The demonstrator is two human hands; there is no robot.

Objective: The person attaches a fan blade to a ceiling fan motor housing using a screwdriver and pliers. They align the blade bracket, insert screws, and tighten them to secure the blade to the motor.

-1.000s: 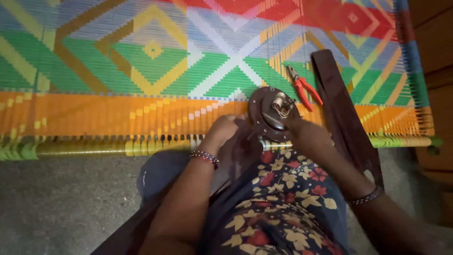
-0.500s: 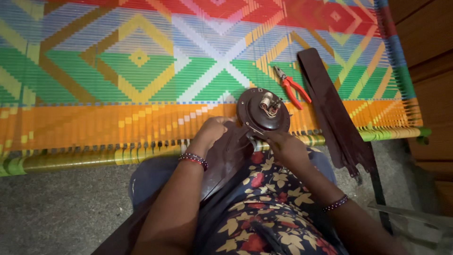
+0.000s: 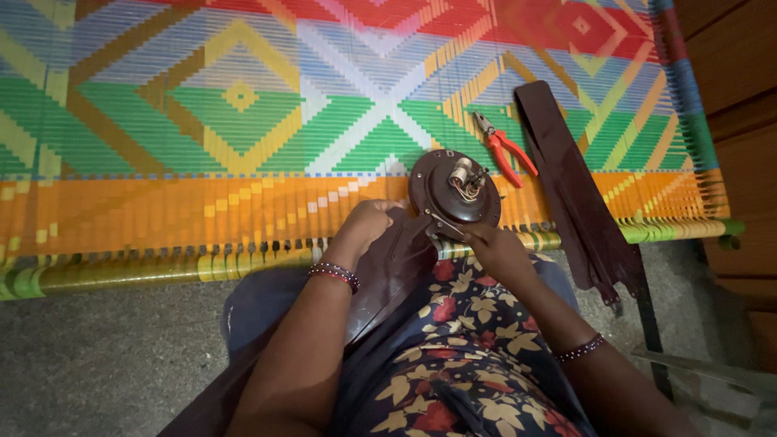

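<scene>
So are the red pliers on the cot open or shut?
Open: the red pliers lie flat on the woven cot, handles splayed apart.

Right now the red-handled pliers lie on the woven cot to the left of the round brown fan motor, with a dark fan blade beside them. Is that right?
Not quite. The head view shows the red-handled pliers lying on the woven cot to the right of the round brown fan motor, between it and the dark fan blade.
</scene>
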